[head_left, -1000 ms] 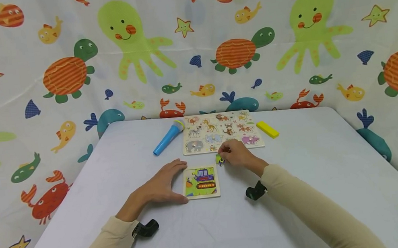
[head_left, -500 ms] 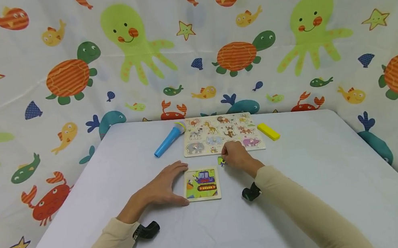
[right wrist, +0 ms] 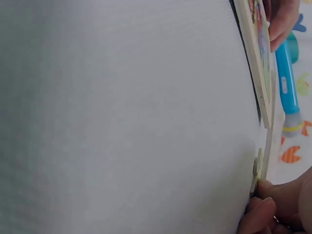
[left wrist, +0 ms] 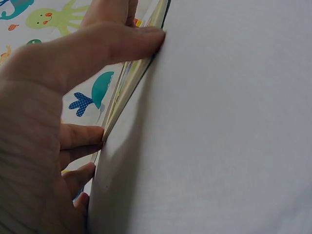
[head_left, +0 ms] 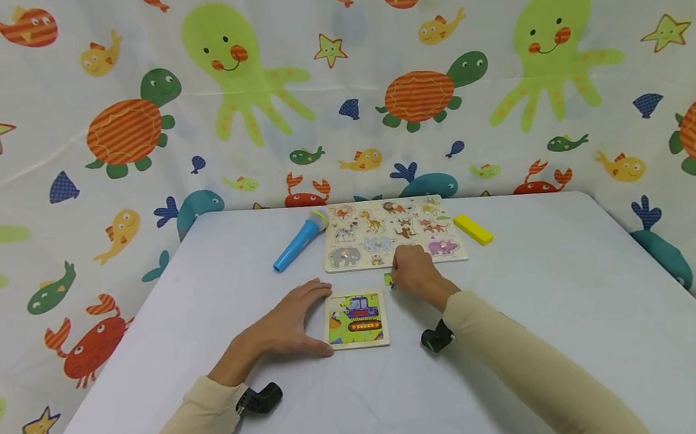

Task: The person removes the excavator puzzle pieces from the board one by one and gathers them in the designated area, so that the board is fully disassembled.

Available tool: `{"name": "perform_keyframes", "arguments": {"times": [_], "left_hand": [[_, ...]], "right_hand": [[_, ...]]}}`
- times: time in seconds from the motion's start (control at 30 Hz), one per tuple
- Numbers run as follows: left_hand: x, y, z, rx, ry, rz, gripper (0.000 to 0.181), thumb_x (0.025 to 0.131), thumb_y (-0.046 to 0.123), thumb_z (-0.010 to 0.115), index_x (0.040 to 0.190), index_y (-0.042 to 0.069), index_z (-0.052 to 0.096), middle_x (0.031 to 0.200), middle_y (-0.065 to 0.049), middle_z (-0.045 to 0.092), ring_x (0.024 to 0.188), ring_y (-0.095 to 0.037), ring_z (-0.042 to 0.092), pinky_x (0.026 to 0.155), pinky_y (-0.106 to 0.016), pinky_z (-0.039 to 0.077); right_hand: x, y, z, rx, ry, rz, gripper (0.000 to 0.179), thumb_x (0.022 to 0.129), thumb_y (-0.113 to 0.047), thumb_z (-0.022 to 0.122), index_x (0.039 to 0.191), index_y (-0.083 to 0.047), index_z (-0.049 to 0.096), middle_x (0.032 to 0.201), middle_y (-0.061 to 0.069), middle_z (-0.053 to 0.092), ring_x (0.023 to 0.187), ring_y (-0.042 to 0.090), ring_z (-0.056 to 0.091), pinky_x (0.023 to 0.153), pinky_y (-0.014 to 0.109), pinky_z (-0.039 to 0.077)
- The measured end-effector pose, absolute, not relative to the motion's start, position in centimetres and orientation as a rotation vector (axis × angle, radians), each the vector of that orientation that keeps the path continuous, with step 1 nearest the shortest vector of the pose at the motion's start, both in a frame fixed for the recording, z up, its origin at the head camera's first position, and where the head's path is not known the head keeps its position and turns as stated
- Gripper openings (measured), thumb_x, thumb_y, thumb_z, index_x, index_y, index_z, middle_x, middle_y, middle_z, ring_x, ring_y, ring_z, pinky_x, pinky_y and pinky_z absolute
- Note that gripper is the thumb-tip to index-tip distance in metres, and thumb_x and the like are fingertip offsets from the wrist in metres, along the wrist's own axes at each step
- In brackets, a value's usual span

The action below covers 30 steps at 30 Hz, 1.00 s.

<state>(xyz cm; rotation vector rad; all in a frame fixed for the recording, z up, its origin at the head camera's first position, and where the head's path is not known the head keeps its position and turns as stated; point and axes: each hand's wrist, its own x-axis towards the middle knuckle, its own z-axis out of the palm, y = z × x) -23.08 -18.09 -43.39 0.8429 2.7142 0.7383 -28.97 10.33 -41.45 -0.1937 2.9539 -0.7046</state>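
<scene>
A small square puzzle with a digger picture lies flat in a pale wooden frame at the table's middle. My left hand holds it from the left, thumb at the near corner and fingers at the far corner; the left wrist view has the thumb against the frame's edge. Right of the frame, my right hand pinches a small green puzzle piece, mostly covered by the fingers. The right wrist view has the thumb and fingers at the piece, low at the table surface and apart from the frame.
An animal peg puzzle board lies just behind the right hand. A blue toy microphone touches its left side, and a yellow block lies to its right. A sea-creature curtain hangs behind the white table.
My right hand has turned slightly and its fingers now cover more of the green piece. The left hand keeps its place at the puzzle. The head view shifts a little.
</scene>
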Motion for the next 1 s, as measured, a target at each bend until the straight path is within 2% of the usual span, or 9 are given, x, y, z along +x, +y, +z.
{"name": "perform_keyframes", "arguments": {"times": [0.2, 0.57, 0.8, 1.0], "left_hand": [[-23.1, -18.0, -43.4, 0.831, 2.718, 0.740, 0.108, 0.067, 0.061, 0.083, 0.155, 0.015, 0.041, 0.164, -0.003, 0.031, 0.155, -0.029, 0.017, 0.123, -0.058, 0.021], [-23.1, -18.1, -43.6, 0.820, 2.718, 0.720, 0.109, 0.066, 0.061, 0.083, 0.156, 0.017, 0.039, 0.166, -0.001, 0.029, 0.156, -0.027, 0.016, 0.123, -0.057, 0.021], [-23.2, -18.2, -43.6, 0.822, 2.719, 0.713, 0.109, 0.067, 0.063, 0.082, 0.156, 0.018, 0.039, 0.166, -0.002, 0.029, 0.156, -0.028, 0.017, 0.123, -0.058, 0.021], [-23.4, -18.2, -43.7, 0.829, 2.720, 0.719, 0.108, 0.067, 0.063, 0.081, 0.156, 0.019, 0.039, 0.165, -0.001, 0.029, 0.156, -0.028, 0.017, 0.122, -0.059, 0.021]], "right_hand": [[-28.5, 10.6, -41.8, -0.140, 2.943, -0.922, 0.007, 0.094, -0.009, 0.066, 0.095, -0.005, 0.060, 0.085, 0.008, 0.062, 0.074, 0.021, 0.057, 0.058, 0.026, 0.044], [-27.4, 8.7, -40.3, -0.145, 2.948, -1.337, 0.014, 0.091, -0.012, 0.073, 0.094, -0.005, 0.061, 0.083, 0.008, 0.058, 0.072, 0.020, 0.052, 0.059, 0.029, 0.041], [-26.8, 7.0, -39.8, -0.259, 2.844, -1.504, 0.008, 0.090, -0.009, 0.073, 0.092, -0.006, 0.066, 0.081, 0.006, 0.058, 0.075, 0.020, 0.052, 0.062, 0.028, 0.041], [-25.5, 6.0, -39.8, -0.421, 2.727, -1.387, 0.010, 0.093, -0.010, 0.072, 0.102, -0.004, 0.071, 0.086, 0.005, 0.059, 0.081, 0.020, 0.053, 0.066, 0.026, 0.045]]}}
